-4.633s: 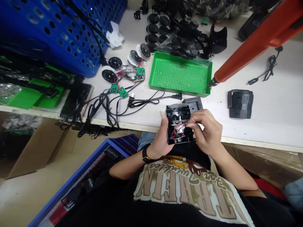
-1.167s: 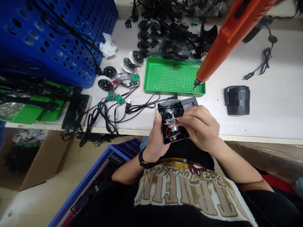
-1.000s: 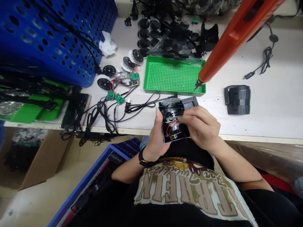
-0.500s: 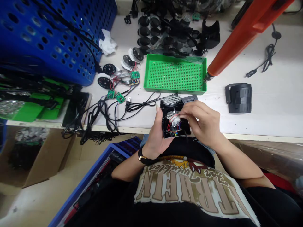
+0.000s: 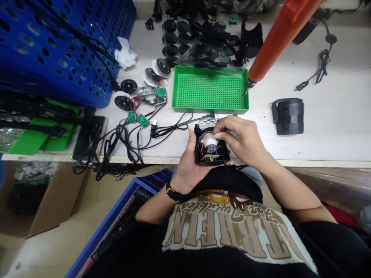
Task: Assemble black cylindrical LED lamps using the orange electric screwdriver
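Note:
My left hand (image 5: 189,168) is closed round the left side and underside of an open black plastic lamp housing (image 5: 222,155), held just above the bench edge. Inside sit a white and clear motor-like part (image 5: 211,143) and a small circuit board (image 5: 209,158). Thin red wires (image 5: 204,139) loop over that part. With thumb and forefinger, my right hand (image 5: 242,139) pinches at the wires near the top of the housing; the tips partly cover the spot. A faceted clear lens (image 5: 207,123) shows at the housing's far end.
A green tray (image 5: 210,109) of small screws lies beyond my hands, an orange electric screwdriver (image 5: 269,50) over its right end. Black cables (image 5: 116,141) and wired green boards (image 5: 143,121) lie left. A closed black lamp housing (image 5: 290,116) stands right; a blue crate (image 5: 95,77) is far left.
The housing has tipped, so its near wall shows more and the lens less. My right fingers have shifted slightly left with the red wires. The whole view has moved a little.

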`<state>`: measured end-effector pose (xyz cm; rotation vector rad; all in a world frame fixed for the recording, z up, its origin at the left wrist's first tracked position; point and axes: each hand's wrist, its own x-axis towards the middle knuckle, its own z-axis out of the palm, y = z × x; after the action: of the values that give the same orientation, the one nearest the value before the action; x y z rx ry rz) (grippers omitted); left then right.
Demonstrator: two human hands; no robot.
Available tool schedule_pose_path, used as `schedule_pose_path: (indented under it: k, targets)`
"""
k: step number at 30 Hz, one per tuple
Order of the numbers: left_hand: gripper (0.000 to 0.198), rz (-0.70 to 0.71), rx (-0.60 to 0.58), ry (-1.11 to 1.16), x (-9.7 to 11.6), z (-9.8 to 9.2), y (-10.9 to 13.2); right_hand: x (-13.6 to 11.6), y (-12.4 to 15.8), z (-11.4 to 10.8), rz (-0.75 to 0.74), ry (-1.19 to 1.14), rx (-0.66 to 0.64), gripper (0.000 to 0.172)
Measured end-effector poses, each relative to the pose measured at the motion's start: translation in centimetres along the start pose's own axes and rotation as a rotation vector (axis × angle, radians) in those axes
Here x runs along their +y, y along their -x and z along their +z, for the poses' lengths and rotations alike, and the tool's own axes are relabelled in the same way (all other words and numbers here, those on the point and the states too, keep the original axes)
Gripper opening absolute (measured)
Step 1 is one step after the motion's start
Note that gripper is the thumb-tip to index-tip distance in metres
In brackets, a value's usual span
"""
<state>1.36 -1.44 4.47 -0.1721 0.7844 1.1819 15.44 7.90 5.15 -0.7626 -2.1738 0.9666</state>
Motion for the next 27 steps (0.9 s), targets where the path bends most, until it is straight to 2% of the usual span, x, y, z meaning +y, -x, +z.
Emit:
schedule_pose_path:
  k: [11,27]
  targets:
    - [0.067,-0.001,0.002,0.006,0.31,-0.41,0.04,-0.46,-0.48,0.21,-0.021,-0.001,-0.068,0.016]
    - [0.069,0.036,0.034,-0.024,0.3,0.42,0.28,-0.85,-0.22,0.24,-0.085,0.057,-0.043,0.015]
